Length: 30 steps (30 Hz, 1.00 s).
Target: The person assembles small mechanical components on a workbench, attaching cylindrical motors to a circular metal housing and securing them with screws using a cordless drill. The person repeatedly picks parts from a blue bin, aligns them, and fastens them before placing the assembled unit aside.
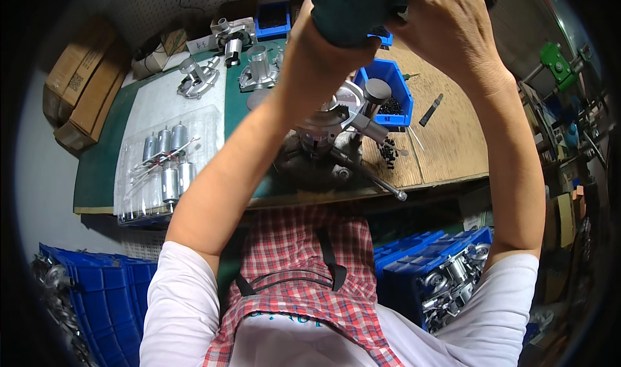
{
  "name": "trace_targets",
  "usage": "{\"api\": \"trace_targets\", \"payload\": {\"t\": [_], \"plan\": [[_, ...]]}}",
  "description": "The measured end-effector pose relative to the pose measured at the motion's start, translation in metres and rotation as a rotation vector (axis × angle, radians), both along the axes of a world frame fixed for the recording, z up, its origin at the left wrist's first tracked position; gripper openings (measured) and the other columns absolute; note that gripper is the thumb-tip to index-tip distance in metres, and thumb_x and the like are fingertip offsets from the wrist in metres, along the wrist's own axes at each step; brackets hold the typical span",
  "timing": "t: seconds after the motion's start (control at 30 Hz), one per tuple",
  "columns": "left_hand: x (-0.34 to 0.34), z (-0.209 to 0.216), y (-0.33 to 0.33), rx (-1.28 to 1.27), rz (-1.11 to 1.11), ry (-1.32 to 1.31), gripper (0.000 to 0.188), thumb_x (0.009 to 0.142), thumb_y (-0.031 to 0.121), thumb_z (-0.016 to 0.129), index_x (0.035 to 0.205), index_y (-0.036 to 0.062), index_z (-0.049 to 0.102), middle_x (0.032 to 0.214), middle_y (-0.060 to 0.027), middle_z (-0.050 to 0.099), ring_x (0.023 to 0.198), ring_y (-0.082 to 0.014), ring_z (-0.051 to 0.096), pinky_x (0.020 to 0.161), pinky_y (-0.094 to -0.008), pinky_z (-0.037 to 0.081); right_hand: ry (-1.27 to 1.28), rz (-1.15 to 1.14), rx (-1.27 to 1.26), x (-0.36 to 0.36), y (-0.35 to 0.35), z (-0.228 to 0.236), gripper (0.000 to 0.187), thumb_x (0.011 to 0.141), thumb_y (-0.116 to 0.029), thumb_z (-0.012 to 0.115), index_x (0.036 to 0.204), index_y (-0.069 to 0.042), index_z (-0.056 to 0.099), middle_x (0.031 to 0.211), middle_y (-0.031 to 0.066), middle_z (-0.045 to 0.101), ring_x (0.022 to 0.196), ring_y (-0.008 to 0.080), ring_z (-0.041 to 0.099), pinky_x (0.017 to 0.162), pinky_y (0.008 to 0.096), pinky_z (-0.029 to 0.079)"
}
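High at the top edge, both hands are closed around a dark green power tool (356, 11), partly cut off by the frame. My left hand (326, 63) wraps its lower part, while my right hand (446, 31) grips it from the right, some fingers hidden. Below them, a silver metal housing (352, 105) sits in a dark vise-like fixture (317, 166), partly covered by my left forearm. The fixture's bar handle (372, 174) points toward the bench's front edge. What the tool's tip touches cannot be seen.
A blue bin (404, 98) holds black screws; loose screws (388, 153) lie before it. A black-handled tool (431, 110) lies right. Cylindrical motors (164, 140) and metal castings (197, 79) stand left. Blue crates (107, 302) flank my lap; cardboard boxes (87, 82) stand far left.
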<state>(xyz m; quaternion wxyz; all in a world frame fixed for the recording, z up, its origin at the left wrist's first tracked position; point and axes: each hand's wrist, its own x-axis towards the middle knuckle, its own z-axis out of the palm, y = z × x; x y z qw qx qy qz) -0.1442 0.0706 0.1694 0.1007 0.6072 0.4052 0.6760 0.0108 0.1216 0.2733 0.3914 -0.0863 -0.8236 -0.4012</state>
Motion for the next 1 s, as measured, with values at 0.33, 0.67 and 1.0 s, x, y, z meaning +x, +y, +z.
{"api": "trace_targets", "payload": {"t": [0.33, 0.67, 1.0], "plan": [[0.002, -0.002, 0.01, 0.063, 0.067, 0.006, 0.057, 0.074, 0.02, 0.084, 0.115, -0.003, 0.053, 0.091, -0.0132, 0.067, 0.085, -0.0187, 0.067, 0.074, -0.0319, 0.055, 0.009, 0.063, -0.127, 0.002, 0.01, 0.0, 0.057, 0.063, -0.006, 0.075, 0.113, -0.001, 0.048, 0.1, 0.0214, 0.057, 0.097, 0.0404, 0.056, 0.092, 0.0475, 0.042], [-0.001, 0.008, 0.004, -0.039, 0.102, 0.124, 0.059, 0.072, 0.022, 0.083, 0.116, -0.0038, 0.054, 0.094, -0.0161, 0.069, 0.088, -0.023, 0.069, 0.079, -0.0342, 0.056, -0.006, -0.052, 0.0, 0.011, 0.016, 0.0, 0.057, 0.06, -0.012, 0.082, 0.107, -0.002, 0.051, 0.097, 0.017, 0.058, 0.094, 0.0366, 0.058, 0.086, 0.0465, 0.044], [0.001, 0.003, 0.005, -0.028, 0.063, 0.04, 0.056, 0.072, 0.023, 0.081, 0.114, -0.0023, 0.054, 0.092, -0.0158, 0.068, 0.086, -0.0251, 0.069, 0.079, -0.0354, 0.056, 0.041, -0.047, 0.047, 0.002, 0.022, -0.003, 0.063, 0.051, -0.013, 0.087, 0.103, -0.001, 0.053, 0.093, 0.0153, 0.06, 0.09, 0.0352, 0.06, 0.083, 0.0453, 0.046]]}}
